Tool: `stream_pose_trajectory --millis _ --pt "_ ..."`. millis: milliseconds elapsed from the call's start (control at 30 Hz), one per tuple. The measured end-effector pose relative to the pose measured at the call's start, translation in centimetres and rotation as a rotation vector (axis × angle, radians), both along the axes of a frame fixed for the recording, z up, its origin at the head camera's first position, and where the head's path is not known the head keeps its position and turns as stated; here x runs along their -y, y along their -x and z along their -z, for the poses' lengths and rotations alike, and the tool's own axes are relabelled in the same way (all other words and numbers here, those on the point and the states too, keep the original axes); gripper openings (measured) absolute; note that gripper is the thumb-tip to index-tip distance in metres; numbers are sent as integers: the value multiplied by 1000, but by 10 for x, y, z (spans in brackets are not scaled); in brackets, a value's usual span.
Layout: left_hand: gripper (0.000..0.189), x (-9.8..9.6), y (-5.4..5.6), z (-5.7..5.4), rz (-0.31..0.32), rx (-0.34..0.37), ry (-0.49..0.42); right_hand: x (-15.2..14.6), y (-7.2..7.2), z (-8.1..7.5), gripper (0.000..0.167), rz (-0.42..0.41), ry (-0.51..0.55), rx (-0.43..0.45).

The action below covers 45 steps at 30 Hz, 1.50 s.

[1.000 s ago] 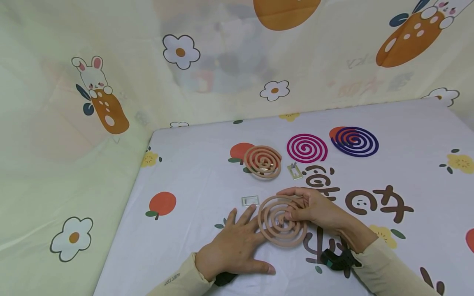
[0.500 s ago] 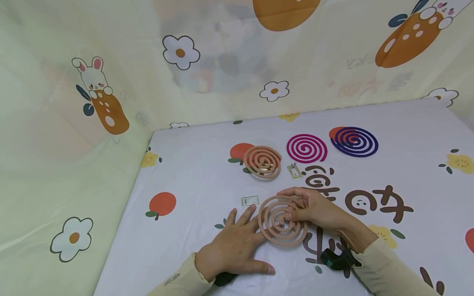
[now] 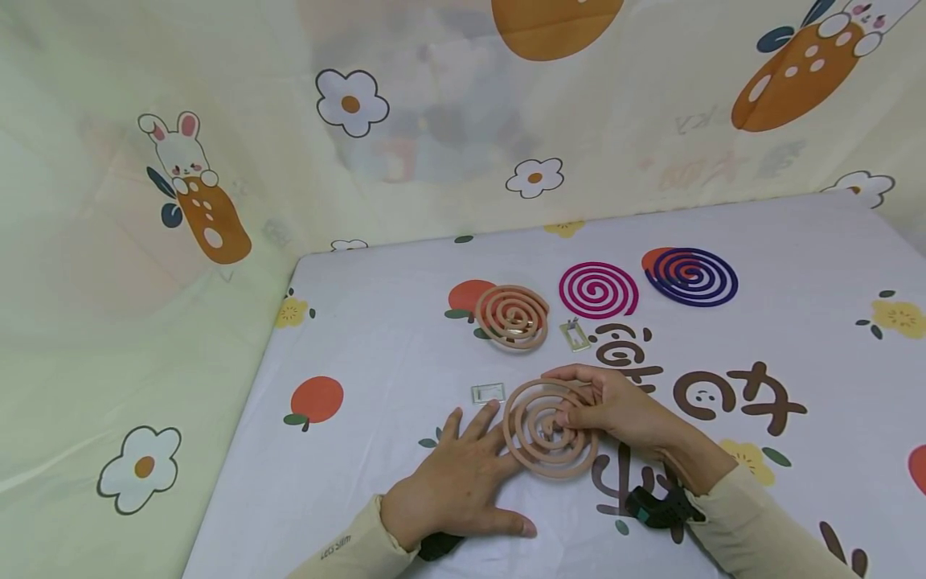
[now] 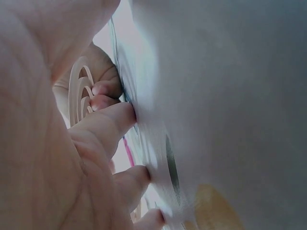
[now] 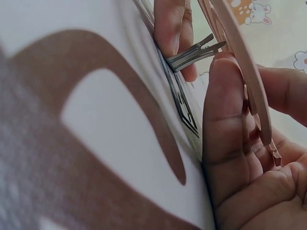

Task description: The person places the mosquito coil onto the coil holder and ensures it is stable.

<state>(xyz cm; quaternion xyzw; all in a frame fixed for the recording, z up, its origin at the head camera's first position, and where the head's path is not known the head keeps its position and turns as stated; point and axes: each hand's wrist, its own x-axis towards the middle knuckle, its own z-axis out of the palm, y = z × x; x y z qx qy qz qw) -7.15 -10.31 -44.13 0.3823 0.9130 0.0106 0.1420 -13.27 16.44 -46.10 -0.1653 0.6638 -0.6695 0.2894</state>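
A tan mosquito coil (image 3: 547, 430) is pinched between the thumb and fingers of my right hand (image 3: 615, 410), held slightly tilted above the cloth. Under its centre, in the right wrist view, a metal coil stand (image 5: 189, 57) has its prong raised towards the coil, the tip close to the inner ring; whether it is hooked in I cannot tell. My left hand (image 3: 463, 486) lies with fingers spread, fingertips on the cloth. Its index finger reaches under the coil and touches the stand. A loose metal stand (image 3: 488, 393) lies just beyond the left fingertips.
Farther back sits another tan coil (image 3: 515, 315) with metal showing near its centre. To its right lie a pink coil (image 3: 596, 289), a dark blue coil (image 3: 693, 276) and a metal stand (image 3: 576, 334) with its prong bent up. A patterned curtain (image 3: 434, 145) closes the back.
My right hand has lifted the near edge of the tan coil very slightly in the last half second. My left hand and the other things stay in place.
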Motion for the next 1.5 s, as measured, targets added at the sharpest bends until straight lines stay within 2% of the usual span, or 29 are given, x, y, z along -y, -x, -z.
stream_pose_trajectory --millis 467,967,1500 --pt "101 0 0 0 -4 2 -8 -1 0 -2 61 34 -46 -2" --pt "101 0 0 0 -3 -4 -8 0 0 -3 60 -10 -25 -29" --pt "100 0 0 0 -14 17 5 -1 0 -1 62 -36 -10 24"
